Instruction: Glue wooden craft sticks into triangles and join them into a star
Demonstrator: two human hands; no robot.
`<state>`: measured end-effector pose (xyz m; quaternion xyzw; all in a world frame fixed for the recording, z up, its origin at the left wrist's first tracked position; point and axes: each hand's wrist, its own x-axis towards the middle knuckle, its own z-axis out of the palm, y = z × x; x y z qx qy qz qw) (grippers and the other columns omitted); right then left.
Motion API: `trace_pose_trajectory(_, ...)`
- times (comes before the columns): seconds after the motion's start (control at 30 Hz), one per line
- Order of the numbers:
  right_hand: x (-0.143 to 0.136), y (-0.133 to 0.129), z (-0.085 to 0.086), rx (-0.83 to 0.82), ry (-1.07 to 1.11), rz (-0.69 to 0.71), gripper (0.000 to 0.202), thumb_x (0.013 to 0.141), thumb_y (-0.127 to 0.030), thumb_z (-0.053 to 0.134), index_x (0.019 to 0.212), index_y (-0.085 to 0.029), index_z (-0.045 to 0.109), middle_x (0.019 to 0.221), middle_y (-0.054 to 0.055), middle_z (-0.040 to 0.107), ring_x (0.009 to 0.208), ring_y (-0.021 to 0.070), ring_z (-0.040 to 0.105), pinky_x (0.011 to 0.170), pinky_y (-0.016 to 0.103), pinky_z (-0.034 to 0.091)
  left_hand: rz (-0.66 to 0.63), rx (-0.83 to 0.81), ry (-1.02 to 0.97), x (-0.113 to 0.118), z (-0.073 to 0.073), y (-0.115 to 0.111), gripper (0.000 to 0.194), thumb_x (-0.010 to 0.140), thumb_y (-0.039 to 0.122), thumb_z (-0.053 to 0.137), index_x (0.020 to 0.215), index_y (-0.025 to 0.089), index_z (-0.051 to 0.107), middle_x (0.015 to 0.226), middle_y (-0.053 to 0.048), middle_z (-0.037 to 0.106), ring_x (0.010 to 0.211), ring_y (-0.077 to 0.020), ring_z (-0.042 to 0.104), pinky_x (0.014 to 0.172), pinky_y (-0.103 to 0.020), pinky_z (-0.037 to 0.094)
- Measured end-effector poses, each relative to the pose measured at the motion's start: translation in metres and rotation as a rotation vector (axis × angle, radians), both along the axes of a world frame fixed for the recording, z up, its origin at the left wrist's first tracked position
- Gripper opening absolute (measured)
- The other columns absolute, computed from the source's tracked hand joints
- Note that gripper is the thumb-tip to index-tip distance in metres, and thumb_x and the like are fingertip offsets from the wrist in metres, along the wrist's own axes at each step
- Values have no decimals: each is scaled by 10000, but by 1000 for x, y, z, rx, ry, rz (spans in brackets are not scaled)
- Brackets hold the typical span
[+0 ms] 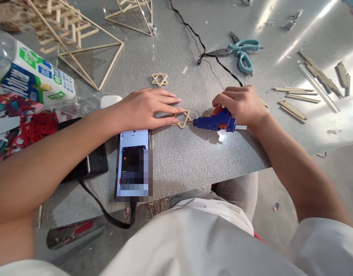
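My right hand (240,101) is wrapped round a blue hot glue gun (213,120) with an orange trigger. A white glue stick pokes out of its back end, and its nozzle points left. The nozzle tip meets the right side of a small six-pointed star of wooden sticks (184,124) lying on the table. My left hand (149,109) lies flat with fingers stretched and apart, its thumb and fingertips resting on the star's left side and partly hiding it. Just beyond, a second small stick star (159,79) lies on the table.
Blue-handled scissors (244,50) lie across a black cord (190,28). Loose sticks (297,103) are at right. A phone (132,165) and black power bank (96,163) sit near the front edge. At left are a plastic bottle (35,73), red string (35,126) and a stick frame (111,65).
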<state>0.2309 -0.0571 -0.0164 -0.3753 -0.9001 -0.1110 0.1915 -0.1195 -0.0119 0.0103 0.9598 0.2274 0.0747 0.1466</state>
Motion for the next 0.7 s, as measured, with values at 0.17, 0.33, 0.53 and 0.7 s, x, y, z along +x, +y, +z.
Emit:
trace_pose_trajectory(0.17,0,0,-2,-14,7,-11,385,1159,-425,487,961,-200,729,729,10,668,703,153,580,632,329,261,2,-2,3,0,0,0,405,1157,494,579,1446,339,818,1594,-66,694,1531,-335,610,1330,-506,459)
trace_pose_trajectory(0.33,0,-1,0,-1,-2,-5,382,1157,-411,484,940,-201,718,717,6,660,704,148,582,620,325,256,3,2,12,0,1,0,425,1159,503,563,1454,326,813,1595,-70,693,1530,-329,610,1326,-495,464)
trace_pose_trajectory(0.53,2,2,-1,25,-21,-12,405,1161,-407,474,905,-199,707,693,-1,634,681,141,562,608,322,236,5,5,15,0,1,-1,418,1159,499,564,1451,335,814,1594,-63,696,1524,-329,616,1318,-500,472)
trace_pose_trajectory(0.7,2,1,1,-8,-38,-15,427,1171,-432,459,901,-208,701,702,4,643,702,144,566,611,324,245,12,-1,12,1,1,-1,405,1156,487,576,1454,348,814,1592,-62,697,1524,-336,615,1316,-505,470)
